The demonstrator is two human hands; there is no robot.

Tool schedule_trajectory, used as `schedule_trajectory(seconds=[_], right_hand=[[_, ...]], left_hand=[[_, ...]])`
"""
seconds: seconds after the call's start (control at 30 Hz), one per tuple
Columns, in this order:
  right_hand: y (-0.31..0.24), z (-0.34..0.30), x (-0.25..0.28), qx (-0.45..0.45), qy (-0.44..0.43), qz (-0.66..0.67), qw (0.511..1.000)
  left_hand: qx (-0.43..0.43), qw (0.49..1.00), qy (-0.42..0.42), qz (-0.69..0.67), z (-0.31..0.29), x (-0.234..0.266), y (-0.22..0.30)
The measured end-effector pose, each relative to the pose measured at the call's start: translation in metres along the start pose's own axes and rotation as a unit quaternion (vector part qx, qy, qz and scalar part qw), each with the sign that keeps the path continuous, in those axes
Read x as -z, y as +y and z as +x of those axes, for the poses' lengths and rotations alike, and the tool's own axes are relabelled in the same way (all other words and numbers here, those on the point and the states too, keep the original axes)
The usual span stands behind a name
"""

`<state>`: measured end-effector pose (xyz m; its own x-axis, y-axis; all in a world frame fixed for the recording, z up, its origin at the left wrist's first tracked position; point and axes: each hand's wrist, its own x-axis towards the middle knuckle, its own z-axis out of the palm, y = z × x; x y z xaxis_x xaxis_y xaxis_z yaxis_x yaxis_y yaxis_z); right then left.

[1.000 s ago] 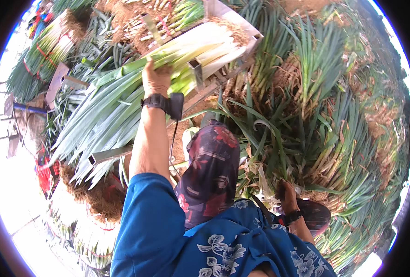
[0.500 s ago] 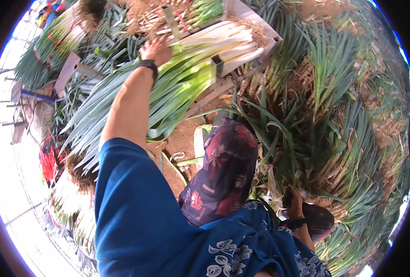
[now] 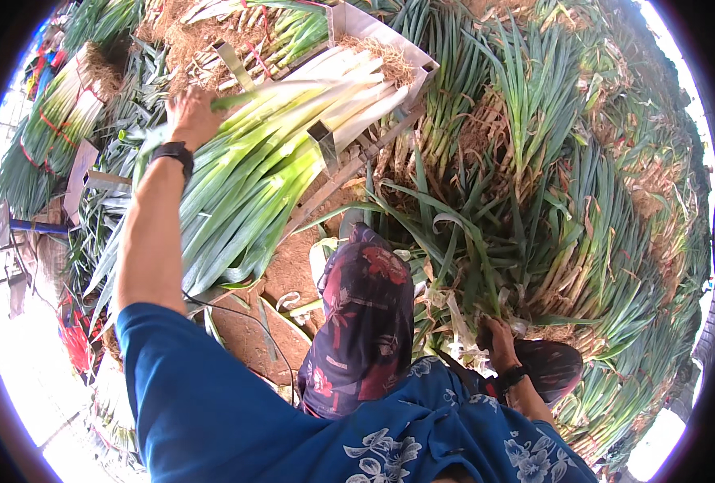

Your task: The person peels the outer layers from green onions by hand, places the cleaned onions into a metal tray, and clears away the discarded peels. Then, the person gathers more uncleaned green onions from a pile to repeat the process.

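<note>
A thick bundle of long green onions [image 3: 285,137] lies in a metal rack [image 3: 323,138], white ends to the upper right and leaves toward the lower left. My left hand [image 3: 195,117] is at the bundle's far left edge. Its fingers are closed round a green onion [image 3: 233,101] whose blurred leaves show on both sides of the hand. By my right knee, my right hand [image 3: 498,344] is low with its fingers curled. Leaves stand close to it; what it holds, if anything, is hidden.
Heaps of green onions [image 3: 591,249] spread along the right. Tied bunches [image 3: 59,113] lie at the far left, near a red plastic strip [image 3: 76,338]. A dark cord [image 3: 253,318] hangs by my left leg. Bare soil [image 3: 249,342] shows below the rack.
My left hand has gone from lying spread on the leaves to closing round a green onion at the bundle's edge. The view has shifted, so the rack appears farther left. My right hand stays low.
</note>
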<state>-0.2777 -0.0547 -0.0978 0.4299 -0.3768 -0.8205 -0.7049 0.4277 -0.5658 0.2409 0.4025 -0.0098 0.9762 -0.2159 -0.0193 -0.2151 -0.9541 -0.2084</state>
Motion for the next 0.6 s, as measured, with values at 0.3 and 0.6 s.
schedule_trajectory(seconds=[0.3,0.6], right_hand=[[0.012,0.011,-0.002,-0.011,0.026,0.012,1.000],[0.005,0.006,-0.003,-0.014,0.032,0.009,0.999]], left_hand=[[-0.056,0.997,0.047,-0.019,-0.026,0.074,0.021],[-0.095,0.988,-0.043,-0.113,-0.048,-0.027,0.025]])
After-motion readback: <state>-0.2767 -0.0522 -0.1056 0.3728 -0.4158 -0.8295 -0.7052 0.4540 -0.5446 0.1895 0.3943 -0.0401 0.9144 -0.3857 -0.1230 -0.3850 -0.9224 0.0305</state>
